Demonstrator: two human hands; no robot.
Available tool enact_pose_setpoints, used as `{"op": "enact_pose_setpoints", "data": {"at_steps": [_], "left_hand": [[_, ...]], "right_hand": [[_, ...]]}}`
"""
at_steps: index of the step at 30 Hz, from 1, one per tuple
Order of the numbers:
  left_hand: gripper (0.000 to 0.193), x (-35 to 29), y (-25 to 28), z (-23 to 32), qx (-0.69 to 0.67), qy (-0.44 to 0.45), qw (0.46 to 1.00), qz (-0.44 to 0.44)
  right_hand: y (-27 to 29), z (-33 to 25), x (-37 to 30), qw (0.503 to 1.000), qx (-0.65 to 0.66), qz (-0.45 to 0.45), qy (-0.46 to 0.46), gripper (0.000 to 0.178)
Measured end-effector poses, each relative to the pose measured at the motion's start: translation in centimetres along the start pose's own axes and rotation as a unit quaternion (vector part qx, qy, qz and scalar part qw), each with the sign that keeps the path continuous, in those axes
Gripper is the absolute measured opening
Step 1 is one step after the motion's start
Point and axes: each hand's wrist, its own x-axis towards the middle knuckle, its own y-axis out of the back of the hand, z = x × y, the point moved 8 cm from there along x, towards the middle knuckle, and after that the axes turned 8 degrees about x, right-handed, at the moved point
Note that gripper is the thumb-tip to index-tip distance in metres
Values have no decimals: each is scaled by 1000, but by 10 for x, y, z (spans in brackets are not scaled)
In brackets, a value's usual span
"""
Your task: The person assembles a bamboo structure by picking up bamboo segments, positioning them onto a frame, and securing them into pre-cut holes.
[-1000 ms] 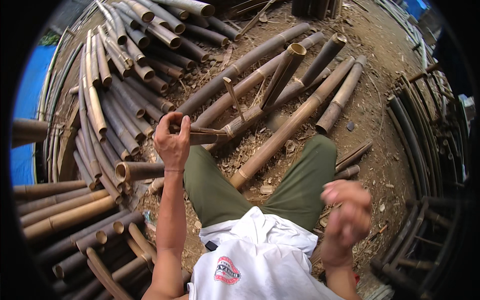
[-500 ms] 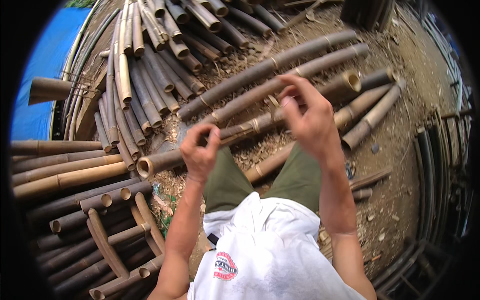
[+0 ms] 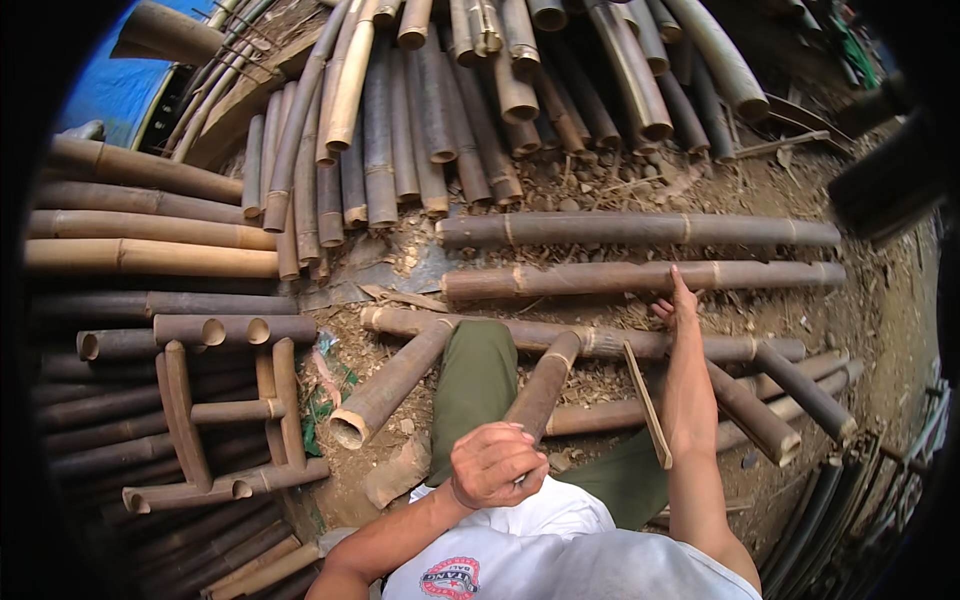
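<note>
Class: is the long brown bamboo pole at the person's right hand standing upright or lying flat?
Lying flat: the long brown bamboo pole stretches lengthwise along the chip-strewn brown ground, at the right hand.

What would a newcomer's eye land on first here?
Probably the big bamboo pile fanning across the top of the view. Next, in the lower middle, the left hand, gripping the near end of a short bamboo piece, and the right hand at a long notched pole farther out. Then the ladder-like bamboo frame at lower left.
</note>
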Motion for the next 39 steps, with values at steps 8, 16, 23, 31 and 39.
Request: {"op": "enact_pose_setpoints", "data": {"at_steps": [8, 16, 23, 31, 39], "left_hand": [[18, 1, -2, -3, 3, -7, 1000, -13], [31, 35, 21, 17, 23, -26, 999, -33], [71, 163, 168, 90, 390, -246, 887, 39], [76, 189, 234, -29, 425, 80, 819, -377], [59, 88, 250, -121, 399, -103, 910, 47]], "right_hand": [[-26, -25, 16, 988, 139, -54, 47, 71], [-61, -97, -186, 848, 382, -362, 71, 57], [-61, -154, -280, 769, 372, -502, 134, 46], [-82, -186, -427, 672, 312, -620, 259, 44], [-34, -219, -425, 725, 450, -449, 265, 77]]}}
